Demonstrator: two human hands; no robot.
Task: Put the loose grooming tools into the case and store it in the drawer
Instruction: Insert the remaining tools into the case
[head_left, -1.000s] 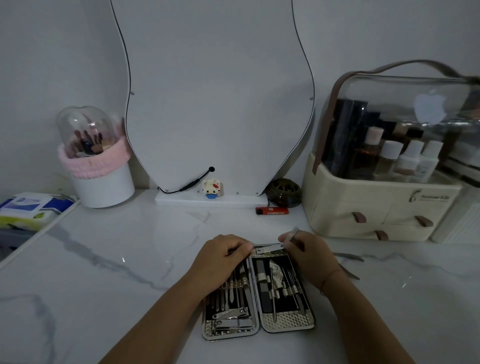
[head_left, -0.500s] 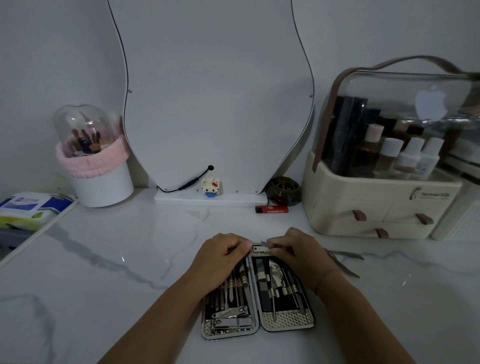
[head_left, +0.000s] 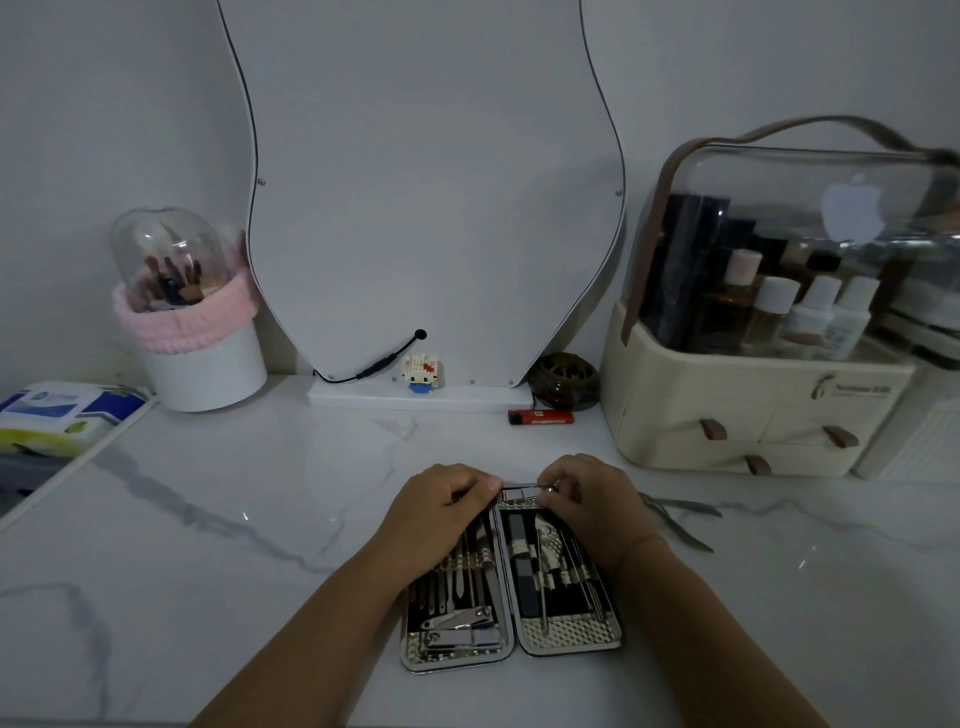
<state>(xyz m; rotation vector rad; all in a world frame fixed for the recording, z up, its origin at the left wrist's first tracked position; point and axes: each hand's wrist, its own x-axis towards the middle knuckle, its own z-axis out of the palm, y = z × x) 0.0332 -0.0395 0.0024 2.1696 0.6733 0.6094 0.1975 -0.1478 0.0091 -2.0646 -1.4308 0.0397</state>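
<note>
An open silver grooming case (head_left: 571, 636) lies flat on the marble counter in front of me, both halves filled with metal tools in loops. My left hand (head_left: 436, 512) rests on the top of the left half, fingers curled. My right hand (head_left: 592, 501) sits over the top of the right half and pinches a thin metal tool (head_left: 522, 486) that lies sideways across the case's upper edge, between both hands. Two loose metal tools (head_left: 680, 512) lie on the counter just right of my right hand. A cream organizer with brown-tabbed drawers (head_left: 748, 431) stands at the right.
A curved mirror on a white base (head_left: 421, 400) stands at the back, with a small toy figure (head_left: 422, 371) and a red lighter (head_left: 540, 417) near it. A white brush holder with a pink band (head_left: 202, 364) is back left, beside a wipes pack (head_left: 62, 415).
My right hand has come down and leftward from a raised hold of the thin tool, bringing it to the case's top edge beside my left hand. The left hand has barely moved.
</note>
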